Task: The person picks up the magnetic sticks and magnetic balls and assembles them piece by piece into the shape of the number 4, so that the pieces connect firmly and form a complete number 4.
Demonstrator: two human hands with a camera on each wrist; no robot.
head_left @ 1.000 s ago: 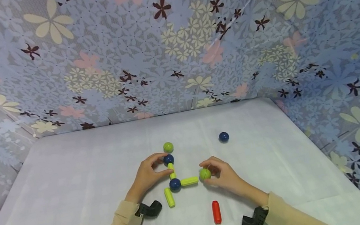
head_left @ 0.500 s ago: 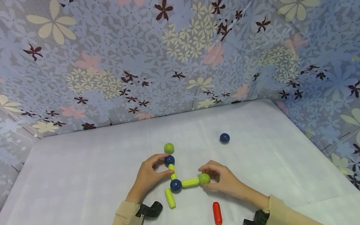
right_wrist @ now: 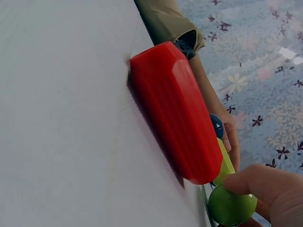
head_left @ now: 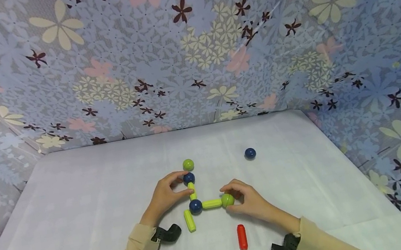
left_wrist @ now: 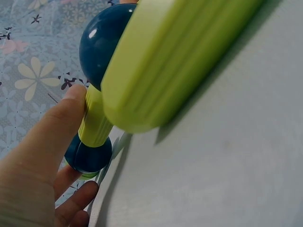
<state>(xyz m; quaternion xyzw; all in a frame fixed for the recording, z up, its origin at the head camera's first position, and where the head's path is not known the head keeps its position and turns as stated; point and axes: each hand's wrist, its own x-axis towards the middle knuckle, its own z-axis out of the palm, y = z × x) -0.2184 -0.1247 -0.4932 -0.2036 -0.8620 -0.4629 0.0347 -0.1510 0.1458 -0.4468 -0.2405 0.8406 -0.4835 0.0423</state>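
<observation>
Lying loose around your hands on the white cloth [head_left: 95, 192] are four pieces; take the corner of the L-shaped piece [head_left: 195, 204] as the clock's centre. A smooth light-green ball [head_left: 188, 165] sits at 12 o'clock, just beyond the piece's far end. A glossy dark blue ball [head_left: 250, 153] rests well apart at 2, a faceted red plastic rod [head_left: 242, 237] between 4 and 5, and a grooved yellow-green plastic rod [head_left: 189, 220] at 7, just beside the corner. From your right wrist, the red rod blocks much of the view; from your left, the loose yellow-green rod covers part of the corner's dark blue ball [left_wrist: 97, 52].

The L-shaped piece lies flat: one yellow-green arm runs to 12, ending in another shiny dark blue ball [head_left: 189, 178], and one runs to 3. Your left hand [head_left: 165, 195] grips the 12 o'clock arm, thumb against its rod and index finger at its end ball. Your right hand [head_left: 251, 198] grasps a green ball with a visible seam [head_left: 227, 200] at the tip of the 3 o'clock arm.
</observation>
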